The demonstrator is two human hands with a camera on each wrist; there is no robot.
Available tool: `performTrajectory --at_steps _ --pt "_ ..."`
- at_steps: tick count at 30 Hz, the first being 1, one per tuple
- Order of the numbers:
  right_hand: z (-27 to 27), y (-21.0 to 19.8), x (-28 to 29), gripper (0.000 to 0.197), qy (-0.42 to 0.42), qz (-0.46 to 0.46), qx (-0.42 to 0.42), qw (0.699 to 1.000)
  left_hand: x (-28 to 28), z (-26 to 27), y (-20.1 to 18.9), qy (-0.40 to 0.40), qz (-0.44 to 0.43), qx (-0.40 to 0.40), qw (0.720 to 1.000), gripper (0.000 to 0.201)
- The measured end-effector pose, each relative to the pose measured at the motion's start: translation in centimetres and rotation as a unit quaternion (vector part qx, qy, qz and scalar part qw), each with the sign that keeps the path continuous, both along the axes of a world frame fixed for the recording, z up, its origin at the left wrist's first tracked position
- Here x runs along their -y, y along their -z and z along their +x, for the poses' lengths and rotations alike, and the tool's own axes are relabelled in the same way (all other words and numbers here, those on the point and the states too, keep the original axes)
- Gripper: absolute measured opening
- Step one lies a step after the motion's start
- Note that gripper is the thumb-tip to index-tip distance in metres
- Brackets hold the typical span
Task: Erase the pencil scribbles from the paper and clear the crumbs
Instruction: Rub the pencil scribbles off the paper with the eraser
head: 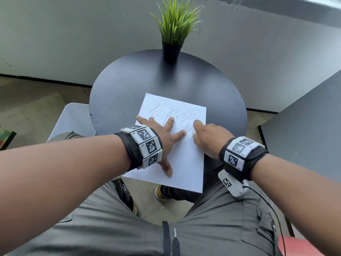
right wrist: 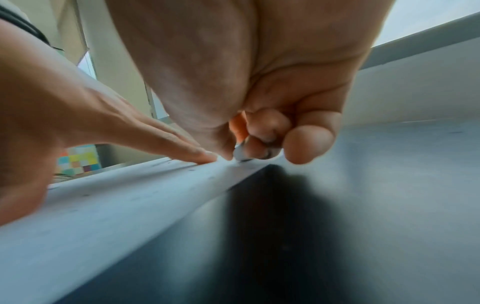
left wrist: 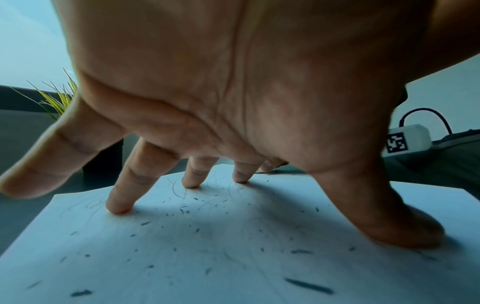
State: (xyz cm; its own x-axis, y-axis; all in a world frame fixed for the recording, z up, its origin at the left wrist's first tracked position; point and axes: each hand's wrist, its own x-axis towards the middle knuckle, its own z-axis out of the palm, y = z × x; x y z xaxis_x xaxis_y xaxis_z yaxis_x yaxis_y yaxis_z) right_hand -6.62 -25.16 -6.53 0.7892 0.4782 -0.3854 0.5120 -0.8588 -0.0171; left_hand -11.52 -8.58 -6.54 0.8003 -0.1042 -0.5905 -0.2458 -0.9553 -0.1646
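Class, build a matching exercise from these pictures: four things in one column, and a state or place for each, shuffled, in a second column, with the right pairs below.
Things
1. left hand
2. right hand
3. potted plant
4. paper

States
A. at the table's far edge
B. pinching an eraser
C. overhanging the table's near edge
D. fingers spread flat on the sheet

Pairs: 1-D, 2-B, 3-A, 4-C

A potted grass plant (head: 173,32) stands at the far edge of the round black table (head: 129,85).
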Motion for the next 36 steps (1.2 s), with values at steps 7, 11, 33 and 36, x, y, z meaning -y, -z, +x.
performTrajectory --at_steps 7,11,33,36 --pt "-0.5 0.1 -0.7 0.015 -0.011 -0.012 -0.018 1.0 -0.4 0.2 0.3 -0.008 -0.022 0.004 1.0 0.141" --pt "-2.6 0.2 -1.2 0.025 -0.055 -0.027 -0.013 0.998 -0.5 0.0 0.5 -0.003 -0.02 0.005 1.0 0.141" --pt "-1.8 0.3 0.9 0.015 -0.062 -0.015 -0.002 0.998 -0.8 0.2 0.6 -0.002 -0.032 -0.002 0.999 0.142" --pt "-0.8 0.0 1.3 0.013 -0.043 -0.02 0.031 0.998 -0.7 0.0 0.5 -0.001 -0.025 -0.005 1.0 0.142"
